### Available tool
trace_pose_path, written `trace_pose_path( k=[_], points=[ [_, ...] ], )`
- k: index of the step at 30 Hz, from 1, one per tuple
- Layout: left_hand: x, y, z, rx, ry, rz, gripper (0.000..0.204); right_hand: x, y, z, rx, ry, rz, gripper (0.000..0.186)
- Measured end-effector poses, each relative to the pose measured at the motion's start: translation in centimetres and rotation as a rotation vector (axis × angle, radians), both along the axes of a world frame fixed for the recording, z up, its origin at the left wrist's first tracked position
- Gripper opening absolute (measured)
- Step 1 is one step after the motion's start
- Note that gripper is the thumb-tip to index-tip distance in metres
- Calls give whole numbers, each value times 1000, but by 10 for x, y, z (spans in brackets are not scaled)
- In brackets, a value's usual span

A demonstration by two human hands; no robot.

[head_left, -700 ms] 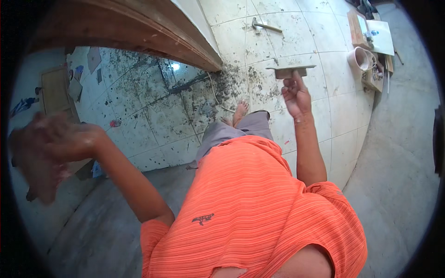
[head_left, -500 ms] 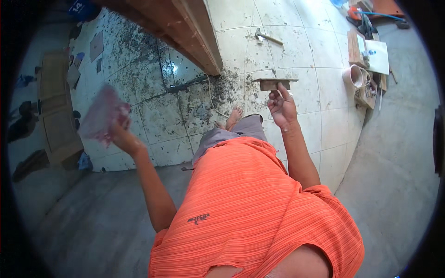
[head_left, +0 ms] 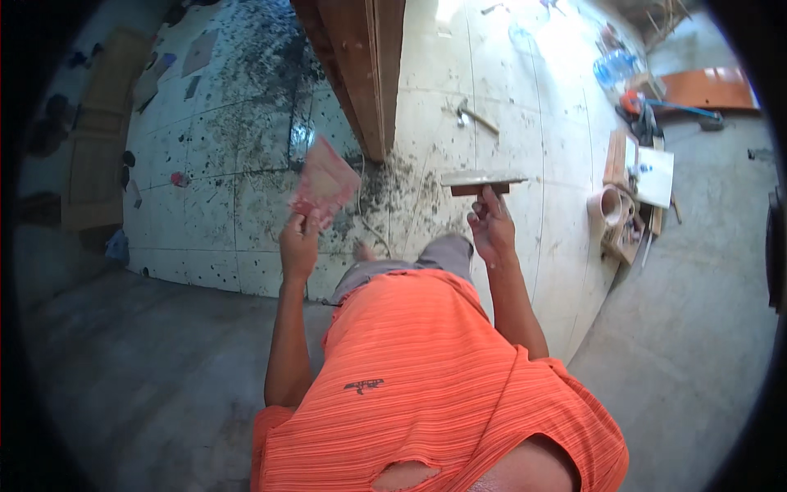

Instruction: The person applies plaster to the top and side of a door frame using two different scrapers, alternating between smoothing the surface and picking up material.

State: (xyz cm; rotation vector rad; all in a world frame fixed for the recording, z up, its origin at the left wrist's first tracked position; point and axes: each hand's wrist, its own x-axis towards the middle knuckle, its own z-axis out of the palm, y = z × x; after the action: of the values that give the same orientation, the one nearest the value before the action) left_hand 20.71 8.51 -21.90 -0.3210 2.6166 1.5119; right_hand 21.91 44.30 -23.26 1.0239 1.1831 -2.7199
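My left hand (head_left: 298,252) is closed on the lower corner of a flat, four-sided pinkish-red piece (head_left: 325,179) with a beige patch in its middle. What that piece is made of, I cannot tell. It is held up left of the foot of a brown wooden post. My right hand (head_left: 493,231) grips a plastering trowel (head_left: 482,179) by its brown handle, the thin blade edge-on above the fingers. Both tools are in the air, apart from each other.
The brown wooden post (head_left: 379,90) stands between the hands. A hammer (head_left: 479,116) lies on the pale tiled floor (head_left: 566,197), which has dark splatter on the left. At right are a bucket (head_left: 605,205), wooden pieces and a water bottle (head_left: 613,69). A wooden door (head_left: 97,156) is at far left.
My left hand has swung to the right with the red piece, which is now sharp rather than blurred. The view has shifted; the right hand still holds the trowel.
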Motion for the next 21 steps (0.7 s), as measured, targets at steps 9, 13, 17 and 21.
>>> trace_pose_path(
  k=[9, 13, 17, 21],
  points=[
    [-2, 167, -27, 112, 248, 57, 15, -28, 127, 30, 303, 206, 235, 31],
    [14, 199, -19, 113, 203, 188, 20, -46, 168, 39, 207, 193, 358, 34],
    [-13, 215, -36, 147, 301, 307, 21, -74, 206, 51, 388, 379, 353, 32],
    [1, 185, -49, 476, 320, 584, 22, -95, 168, 61, 220, 302, 486, 37]
  ],
)
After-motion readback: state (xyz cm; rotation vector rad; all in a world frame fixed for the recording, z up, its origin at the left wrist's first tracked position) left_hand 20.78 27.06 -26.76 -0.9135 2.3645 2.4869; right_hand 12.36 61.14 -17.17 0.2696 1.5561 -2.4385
